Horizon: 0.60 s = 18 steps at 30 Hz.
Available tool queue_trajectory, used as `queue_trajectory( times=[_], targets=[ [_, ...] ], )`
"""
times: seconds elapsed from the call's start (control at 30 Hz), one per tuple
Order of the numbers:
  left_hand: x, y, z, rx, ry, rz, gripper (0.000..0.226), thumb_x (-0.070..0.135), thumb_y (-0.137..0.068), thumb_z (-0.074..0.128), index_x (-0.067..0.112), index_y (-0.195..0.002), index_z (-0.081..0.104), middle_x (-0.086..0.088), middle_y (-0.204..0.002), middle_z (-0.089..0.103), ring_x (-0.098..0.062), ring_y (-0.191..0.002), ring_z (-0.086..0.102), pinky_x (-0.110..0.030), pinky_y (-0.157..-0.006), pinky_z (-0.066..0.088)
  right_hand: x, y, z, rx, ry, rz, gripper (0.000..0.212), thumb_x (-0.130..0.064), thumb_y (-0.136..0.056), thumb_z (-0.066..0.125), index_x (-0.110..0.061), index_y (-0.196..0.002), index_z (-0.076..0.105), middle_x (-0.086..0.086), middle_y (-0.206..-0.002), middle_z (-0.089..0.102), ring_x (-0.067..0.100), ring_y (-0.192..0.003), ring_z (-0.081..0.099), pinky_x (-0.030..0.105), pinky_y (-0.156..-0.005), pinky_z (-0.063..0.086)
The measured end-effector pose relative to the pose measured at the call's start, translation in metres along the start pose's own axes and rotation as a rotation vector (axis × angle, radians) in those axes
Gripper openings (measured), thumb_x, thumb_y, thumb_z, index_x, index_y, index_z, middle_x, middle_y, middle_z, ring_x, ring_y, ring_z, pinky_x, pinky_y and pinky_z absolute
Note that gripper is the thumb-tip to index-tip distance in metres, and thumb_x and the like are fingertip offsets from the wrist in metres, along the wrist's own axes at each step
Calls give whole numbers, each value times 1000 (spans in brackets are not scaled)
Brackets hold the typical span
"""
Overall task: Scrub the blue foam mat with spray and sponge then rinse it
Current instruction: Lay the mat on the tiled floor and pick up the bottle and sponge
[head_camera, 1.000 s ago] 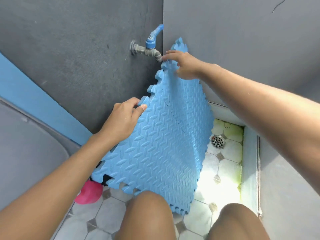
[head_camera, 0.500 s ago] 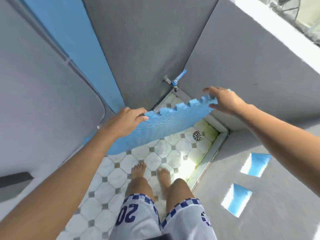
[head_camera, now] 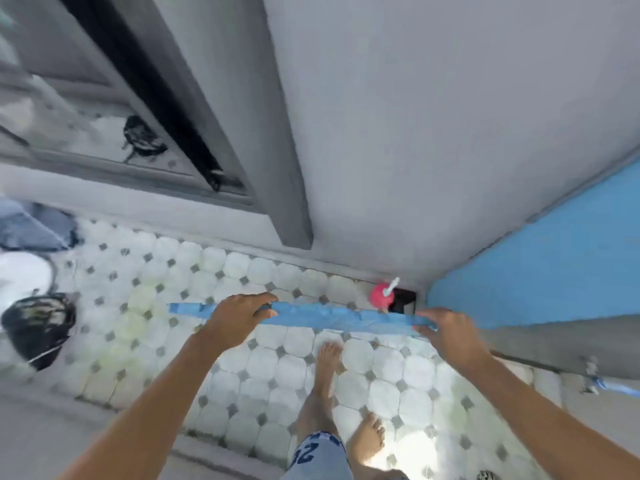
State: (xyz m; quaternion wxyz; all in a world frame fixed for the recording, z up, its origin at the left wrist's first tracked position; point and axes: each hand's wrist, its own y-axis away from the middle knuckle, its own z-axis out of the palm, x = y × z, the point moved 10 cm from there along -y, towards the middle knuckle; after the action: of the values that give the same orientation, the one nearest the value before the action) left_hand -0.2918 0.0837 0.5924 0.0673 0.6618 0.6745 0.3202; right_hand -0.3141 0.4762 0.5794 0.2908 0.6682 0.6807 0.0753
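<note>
I hold the blue foam mat (head_camera: 332, 317) out in front of me above the tiled floor, seen nearly edge-on as a thin blue strip. My left hand (head_camera: 235, 320) grips its upper edge left of the middle, and my right hand (head_camera: 450, 336) grips its right end. A pink spray bottle (head_camera: 381, 295) with a white nozzle stands on the floor by the wall, just beyond the mat. No sponge shows. The frame is blurred by motion.
White octagonal floor tiles (head_camera: 277, 358) lie underfoot, with my bare feet (head_camera: 329, 362) below the mat. A grey wall and a dark door frame (head_camera: 194, 133) rise ahead. A blue panel (head_camera: 554, 271) stands at the right. A black bag (head_camera: 38, 323) sits at the left.
I have turned away from the tap corner and now face the wall with the door frame. The mat has gone from hanging upright under the tap to being held up edge-on, both hands still gripping.
</note>
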Motion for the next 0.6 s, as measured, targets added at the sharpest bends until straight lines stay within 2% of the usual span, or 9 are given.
queue_trajectory(
  times=[0.07, 0.17, 0.3, 0.43, 0.47, 0.53, 0.6],
  targets=[
    [-74, 30, 0, 65, 107, -144, 33, 35, -107, 50, 28, -137, 62, 1, -119, 74, -24, -104, 68, -28, -78, 41, -79, -33, 9, -34, 27, -123, 31, -31, -86, 78, -26, -116, 76, -1, -116, 75, 25, -103, 71, 30, -86, 49],
    [-165, 74, 15, 170, 241, -336, 33, 33, -106, 51, 28, -137, 62, -2, -116, 75, -28, -104, 68, -30, -76, 38, -189, -79, 24, -73, 73, -307, 26, -26, -84, 80, -23, -109, 77, -3, -109, 76, 23, -98, 71, 23, -80, 42],
    [-250, 123, 55, 287, 420, -519, 36, 40, -104, 49, 25, -133, 64, -3, -114, 76, -32, -106, 69, -38, -83, 46, -320, -129, 74, -203, 222, -502, 6, -28, -84, 77, -26, -90, 73, -4, -88, 72, 22, -80, 66, 34, -76, 52],
    [-315, 146, 97, 378, 544, -674, 41, 43, -100, 49, 21, -130, 67, -9, -113, 77, -36, -107, 68, -38, -87, 46, -422, -169, 137, -336, 387, -619, 18, -41, -79, 72, -28, -71, 62, -3, -73, 64, 28, -75, 64, 32, -61, 42],
    [-330, 147, 105, 397, 561, -704, 40, 42, -101, 51, 20, -131, 67, -10, -113, 77, -37, -108, 69, -38, -88, 46, -444, -178, 150, -344, 416, -650, 17, -42, -79, 71, -30, -72, 61, -1, -75, 65, 30, -78, 65, 33, -63, 43],
    [-359, 145, 121, 434, 594, -749, 37, 38, -102, 55, 17, -131, 67, -9, -115, 77, -37, -109, 69, -39, -89, 45, -485, -190, 174, -346, 463, -707, 6, -35, -86, 73, -30, -87, 70, 3, -86, 67, 32, -88, 65, 33, -71, 45],
    [-382, 140, 141, 428, 644, -794, 33, 35, -104, 56, 16, -129, 66, -6, -115, 77, -35, -109, 69, -38, -90, 44, -515, -202, 199, -351, 491, -766, 8, -30, -89, 72, -25, -95, 72, 3, -86, 66, 33, -89, 64, 33, -70, 42]
  ],
)
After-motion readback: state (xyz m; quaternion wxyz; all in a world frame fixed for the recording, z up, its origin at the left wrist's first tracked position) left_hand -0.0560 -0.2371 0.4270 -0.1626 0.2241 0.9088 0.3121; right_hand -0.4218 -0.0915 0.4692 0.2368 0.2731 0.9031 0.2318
